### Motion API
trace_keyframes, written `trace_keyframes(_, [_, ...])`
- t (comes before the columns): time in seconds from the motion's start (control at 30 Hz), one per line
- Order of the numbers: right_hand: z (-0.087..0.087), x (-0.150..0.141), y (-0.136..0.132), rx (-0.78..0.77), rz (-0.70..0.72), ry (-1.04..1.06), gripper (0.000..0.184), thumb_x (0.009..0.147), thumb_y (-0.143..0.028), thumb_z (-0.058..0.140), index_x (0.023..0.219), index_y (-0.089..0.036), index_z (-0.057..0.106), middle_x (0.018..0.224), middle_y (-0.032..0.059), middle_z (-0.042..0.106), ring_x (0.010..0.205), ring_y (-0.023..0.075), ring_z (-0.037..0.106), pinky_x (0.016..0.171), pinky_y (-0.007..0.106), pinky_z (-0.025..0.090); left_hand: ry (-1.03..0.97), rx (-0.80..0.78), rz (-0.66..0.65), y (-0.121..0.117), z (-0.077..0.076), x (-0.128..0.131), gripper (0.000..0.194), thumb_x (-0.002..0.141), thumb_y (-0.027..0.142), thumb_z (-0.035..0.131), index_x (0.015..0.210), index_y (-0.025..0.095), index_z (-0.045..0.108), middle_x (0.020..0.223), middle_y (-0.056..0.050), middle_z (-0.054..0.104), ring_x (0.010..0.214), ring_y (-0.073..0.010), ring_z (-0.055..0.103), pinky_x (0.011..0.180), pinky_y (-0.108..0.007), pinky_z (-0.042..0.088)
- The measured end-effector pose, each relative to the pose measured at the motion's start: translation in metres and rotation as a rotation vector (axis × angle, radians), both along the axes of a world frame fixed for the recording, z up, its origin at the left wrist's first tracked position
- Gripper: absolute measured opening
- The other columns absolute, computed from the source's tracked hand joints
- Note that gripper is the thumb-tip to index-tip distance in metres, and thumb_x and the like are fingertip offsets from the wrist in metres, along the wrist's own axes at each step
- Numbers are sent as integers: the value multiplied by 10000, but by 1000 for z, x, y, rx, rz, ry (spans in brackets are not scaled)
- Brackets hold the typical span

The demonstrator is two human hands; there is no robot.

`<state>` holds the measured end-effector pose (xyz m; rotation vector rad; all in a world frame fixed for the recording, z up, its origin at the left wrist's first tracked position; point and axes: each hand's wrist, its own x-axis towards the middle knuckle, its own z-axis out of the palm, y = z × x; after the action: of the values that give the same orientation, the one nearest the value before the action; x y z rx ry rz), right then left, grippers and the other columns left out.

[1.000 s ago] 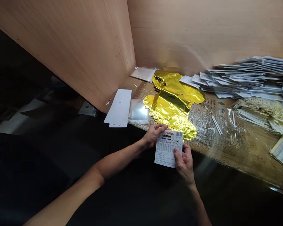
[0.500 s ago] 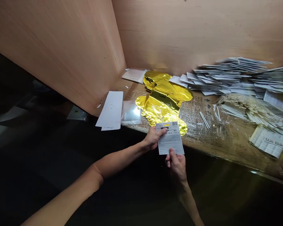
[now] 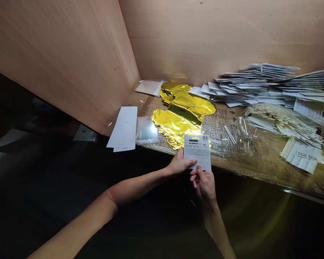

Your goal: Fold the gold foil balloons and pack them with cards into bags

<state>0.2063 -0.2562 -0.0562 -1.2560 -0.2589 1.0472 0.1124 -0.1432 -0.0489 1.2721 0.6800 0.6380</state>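
Gripping a white printed card (image 3: 197,151) between both hands, a person works at a plastic-covered cardboard surface (image 3: 259,158) set in the corner of plywood walls (image 3: 56,61). At far left, a small packet (image 3: 84,133) lies in the dark area below the surface. Strips of white paper (image 3: 123,127) sit at the surface's left end, just beside a clear plastic bag (image 3: 146,130), with a pale sheet (image 3: 148,88) up in the corner. The left hand (image 3: 180,163) pinches the card's left edge, while the right hand (image 3: 204,185) holds its lower edge, fingers curled; the barcoded card is raised at the surface's near edge, its top overlapping a flattened gold foil balloon (image 3: 179,111). Right of the balloon, a spread of printed cards (image 3: 248,84) fans toward the upper right. Below them, loose white sticks (image 3: 229,135) lie near a bundle of white sticks (image 3: 282,126) in clear wrap, and a printed leaflet (image 3: 301,155) rests at right.
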Motion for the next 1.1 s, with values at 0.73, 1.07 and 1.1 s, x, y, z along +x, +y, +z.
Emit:
trace_keyframes(0.73, [-23,28,-24,-194,52,-564,424,1001,-621,616,865,-219,625,537,-58,521,428,133,456,440,265,388,310,1372,-485,76,-20,35,377,947,461,716,1206,192,769,1443,-136,687,1461,-353,545,1206,-519,441])
trace_keyframes(1.07, [27,73,31,-272,567,-1660,302,1000,-188,515,1102,-243,795,949,66,674,679,177,574,588,313,348,203,1215,-647,129,-16,65,252,1024,345,600,1144,242,797,1509,-115,641,1511,-323,489,1249,-528,402])
trace_keyframes(1.1, [28,75,28,-261,622,-1663,286,992,-186,527,1051,-249,800,938,58,664,679,174,569,585,311,348,197,1200,-639,128,-17,64,248,1016,334,616,1161,243,796,1515,-116,638,1519,-326,481,1253,-537,396])
